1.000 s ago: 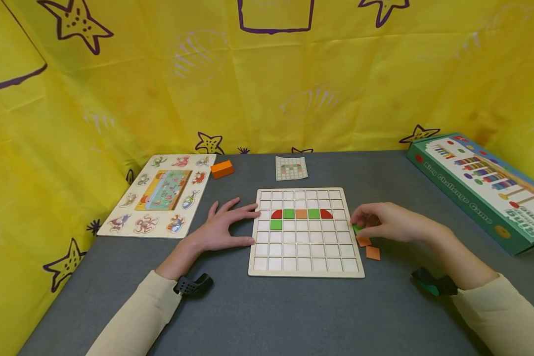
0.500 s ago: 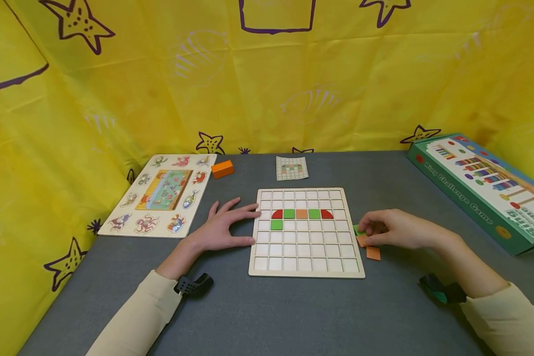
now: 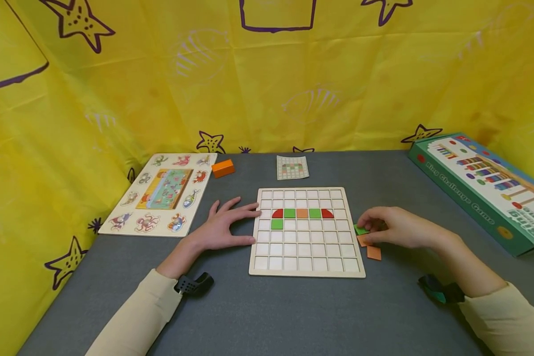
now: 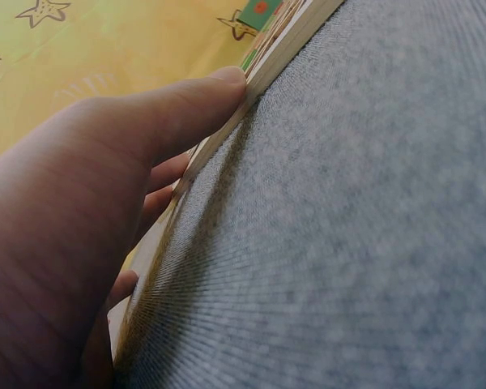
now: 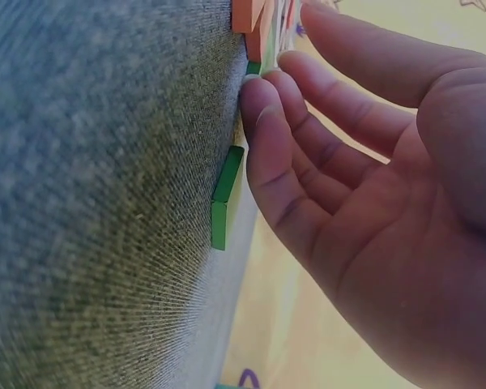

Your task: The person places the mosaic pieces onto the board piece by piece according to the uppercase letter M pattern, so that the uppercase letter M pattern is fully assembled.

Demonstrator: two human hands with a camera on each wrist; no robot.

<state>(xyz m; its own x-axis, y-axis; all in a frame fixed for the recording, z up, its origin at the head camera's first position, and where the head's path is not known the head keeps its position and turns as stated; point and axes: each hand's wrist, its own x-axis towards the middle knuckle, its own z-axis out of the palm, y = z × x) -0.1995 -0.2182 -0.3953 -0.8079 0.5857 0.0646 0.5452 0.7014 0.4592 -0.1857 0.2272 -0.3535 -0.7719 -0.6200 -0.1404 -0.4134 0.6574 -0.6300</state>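
A pale wooden grid board (image 3: 309,251) lies on the grey table, with a row of red, green and orange pieces and a green square tile (image 3: 277,224) below the row's left end. My left hand (image 3: 222,227) has its fingers spread, the tips at the board's left edge. In the left wrist view, the thumb (image 4: 202,101) meets that edge. Beyond the right edge, my right hand (image 3: 396,227) bends its fingers over a loose green tile (image 3: 359,229), fingertips right at it, thumb apart. Orange tiles (image 3: 374,253) lie just below; another green tile (image 5: 223,198) shows under the hand.
A small pattern card (image 3: 292,167) lies behind the board. At the left are a sea-animal puzzle board (image 3: 129,212) and an orange block (image 3: 223,168). A green game box (image 3: 463,183) stands at the right. Yellow cloth (image 3: 267,89) hangs behind the table.
My right hand has drawn slightly right, away from the board's edge, and more of the loose green tile shows. My left hand and the pieces on the board have stayed put.
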